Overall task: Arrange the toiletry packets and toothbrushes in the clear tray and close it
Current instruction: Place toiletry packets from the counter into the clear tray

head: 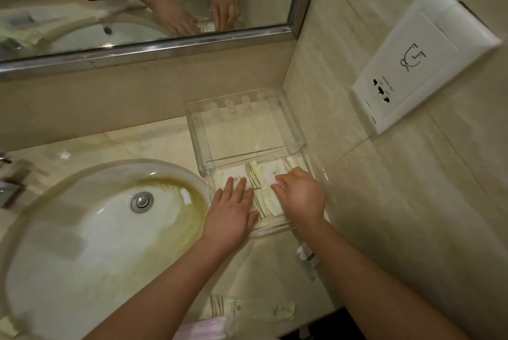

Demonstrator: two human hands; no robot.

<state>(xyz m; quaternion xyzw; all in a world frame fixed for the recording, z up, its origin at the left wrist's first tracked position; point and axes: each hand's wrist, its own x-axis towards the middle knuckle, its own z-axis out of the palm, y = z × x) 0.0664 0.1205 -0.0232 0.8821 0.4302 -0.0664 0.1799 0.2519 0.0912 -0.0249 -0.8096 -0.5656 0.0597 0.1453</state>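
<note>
My left grip (233, 202) and right grip (301, 196) both lie flat and released, fingers straight, pressing the toiletry packets (254, 174) down inside the clear tray (272, 229). Its lid (247, 130) stands open at the tray's far side. More packets (247, 309) and what looks like a wrapped toothbrush (305, 255) lie on the counter (154, 141), nearer me than the tray. The packets seem light, thin and slippery, so I would pinch each by an edge.

Dim yellowish light, soft shadows, wide-angle warp at edges, motion blur bottom-left, mirror (143, 4) reflection hazy.
</note>
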